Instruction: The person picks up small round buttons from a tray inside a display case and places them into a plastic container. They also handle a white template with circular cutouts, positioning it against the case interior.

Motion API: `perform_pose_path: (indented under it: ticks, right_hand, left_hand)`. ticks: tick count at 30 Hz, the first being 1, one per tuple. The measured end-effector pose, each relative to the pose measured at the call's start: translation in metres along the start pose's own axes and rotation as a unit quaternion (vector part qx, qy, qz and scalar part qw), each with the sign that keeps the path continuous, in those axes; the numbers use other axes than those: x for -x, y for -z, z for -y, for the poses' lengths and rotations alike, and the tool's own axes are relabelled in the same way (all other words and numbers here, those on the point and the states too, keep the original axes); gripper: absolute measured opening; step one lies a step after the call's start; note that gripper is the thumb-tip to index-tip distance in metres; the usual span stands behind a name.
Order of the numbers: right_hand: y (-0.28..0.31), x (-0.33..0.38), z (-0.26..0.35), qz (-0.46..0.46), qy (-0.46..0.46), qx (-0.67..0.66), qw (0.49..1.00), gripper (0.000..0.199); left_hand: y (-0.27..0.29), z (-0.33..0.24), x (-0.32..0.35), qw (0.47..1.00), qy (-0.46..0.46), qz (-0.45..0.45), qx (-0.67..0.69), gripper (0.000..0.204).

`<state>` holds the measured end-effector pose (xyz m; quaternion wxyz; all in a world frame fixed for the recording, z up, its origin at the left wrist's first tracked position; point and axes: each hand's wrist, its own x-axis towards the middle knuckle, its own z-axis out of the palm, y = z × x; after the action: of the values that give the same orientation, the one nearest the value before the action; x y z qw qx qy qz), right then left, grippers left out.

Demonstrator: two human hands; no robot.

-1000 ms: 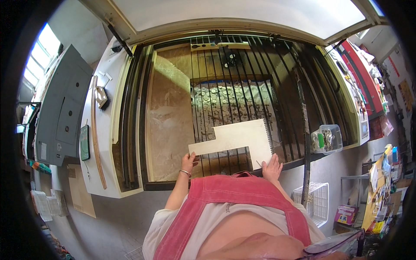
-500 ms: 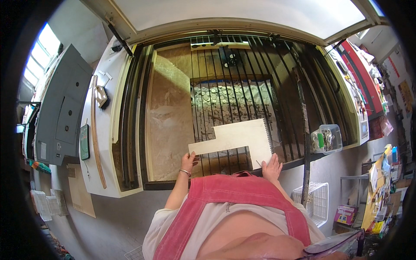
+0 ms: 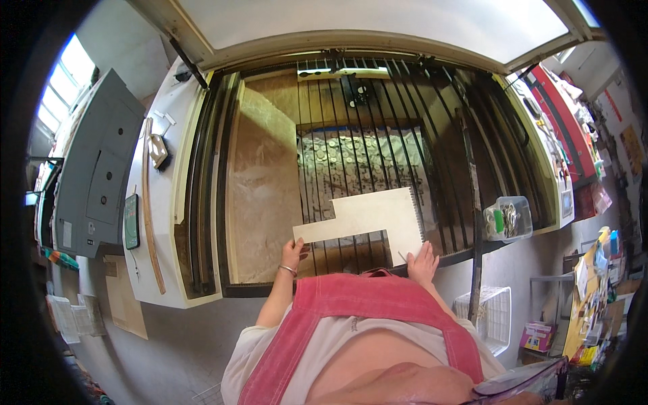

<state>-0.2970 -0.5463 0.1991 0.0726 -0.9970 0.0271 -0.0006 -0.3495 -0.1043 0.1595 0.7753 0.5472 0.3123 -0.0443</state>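
A pale, thin board [image 3: 368, 214], cut to a stepped shape with a notch in its near edge, lies level over the dark slats [image 3: 342, 253] of an open cutting machine. Small teeth run along its right edge. My left hand [image 3: 292, 255] pinches the board's narrow left end, a bracelet at the wrist. At the lower right corner my right hand [image 3: 423, 263] holds the board, fingers along its edge and thumb out of clear sight. Beneath the slats, many small round offcuts [image 3: 358, 150] lie on a crumpled sheet.
The machine's raised lid [image 3: 378, 27] spans the far side. On the right rim stands a clear plastic tub [image 3: 518, 217] of small parts, near an upright dark bar [image 3: 476, 263]. A long wooden strip [image 3: 152, 223] and a green meter-like device [image 3: 131, 221] lie on the left ledge. A white basket [image 3: 496, 314] stands low right.
The board has shifted very slightly toward me. Both hands keep their hold at the same corners.
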Motion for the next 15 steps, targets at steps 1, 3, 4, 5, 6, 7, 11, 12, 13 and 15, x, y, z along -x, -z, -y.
perform_pose_path:
  ticks: [1,3,4,5,6,7,11,12,13,15]
  right_hand:
    - [0.0005,-0.0002,0.0006,0.006,-0.003,0.000,1.000,0.084]
    - [0.0005,0.0000,0.0012,-0.002,0.002,-0.001,1.000,0.084]
    - [0.0002,0.0002,0.0008,-0.006,0.004,-0.001,1.000,0.084]
    - [-0.0002,0.0001,0.0005,-0.015,0.007,0.000,1.000,0.083]
    - [-0.0005,0.0009,0.0007,-0.024,0.010,0.000,1.000,0.081]
    - [-0.0006,0.0014,0.0006,-0.032,0.013,0.001,0.999,0.080]
    - [-0.0018,0.0007,-0.0001,-0.018,0.006,0.003,1.000,0.081]
    - [-0.0007,0.0003,-0.0003,-0.002,0.001,-0.005,1.000,0.082]
    - [0.0001,0.0000,-0.0002,0.014,-0.005,-0.012,1.000,0.083]
    - [-0.0007,0.0001,0.0008,-0.018,0.008,-0.001,1.000,0.081]
  left_hand:
    - [0.0001,-0.0003,0.0001,1.000,0.000,-0.001,0.004,0.038]
    - [-0.0003,-0.0005,0.0003,1.000,0.000,-0.001,0.012,0.039]
    - [-0.0008,-0.0007,-0.0001,1.000,-0.001,-0.002,0.012,0.039]
    - [-0.0013,-0.0009,-0.0005,1.000,-0.002,-0.003,0.011,0.039]
    - [-0.0019,-0.0012,0.0002,1.000,-0.002,-0.004,0.010,0.039]
    - [-0.0025,-0.0015,0.0009,1.000,-0.001,-0.005,0.010,0.039]
    - [-0.0022,-0.0007,0.0013,1.000,-0.001,-0.004,0.014,0.040]
    - [-0.0018,-0.0005,0.0009,1.000,-0.002,-0.003,0.016,0.039]
    - [-0.0015,-0.0001,0.0008,1.000,-0.002,-0.004,0.015,0.039]
    - [-0.0012,0.0005,0.0001,1.000,-0.001,-0.006,0.013,0.039]
